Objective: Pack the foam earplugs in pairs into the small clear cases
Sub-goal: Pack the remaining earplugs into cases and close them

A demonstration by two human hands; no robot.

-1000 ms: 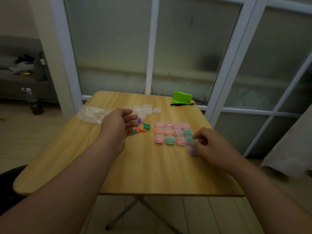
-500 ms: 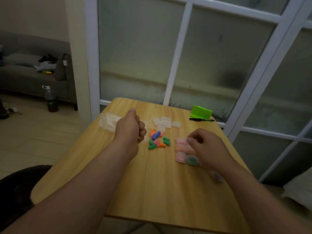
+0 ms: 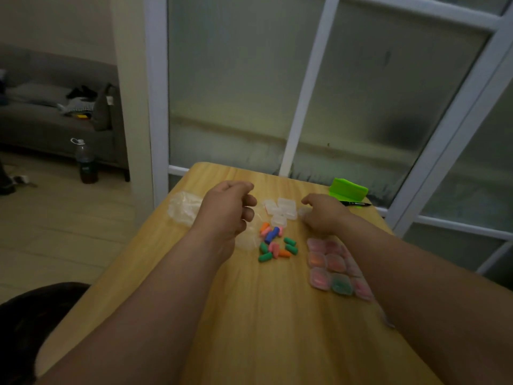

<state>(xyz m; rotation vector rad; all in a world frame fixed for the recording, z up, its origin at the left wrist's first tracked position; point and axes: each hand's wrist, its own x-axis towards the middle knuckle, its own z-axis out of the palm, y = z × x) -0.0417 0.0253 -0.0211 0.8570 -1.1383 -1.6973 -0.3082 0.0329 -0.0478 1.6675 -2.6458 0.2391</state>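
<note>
Judged earplugs [image 3: 273, 247] light, squashy; mid-body pinch advised. Saw left hand [image 3: 226, 213], right hand [image 3: 323, 215] curled at 10 and 1 o'clock; could not tell grips.

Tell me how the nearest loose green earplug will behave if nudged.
The green earplug lies on its side, rounded, so it will probably roll on the smooth table. Being small foam, it is likely light and squashy under a pinch.

Bare table [image 3: 249, 329] front open, loose earplugs [image 3: 274, 244] mid-table, filled cases [image 3: 330, 269] right, empty cases [image 3: 281, 209] behind
</note>
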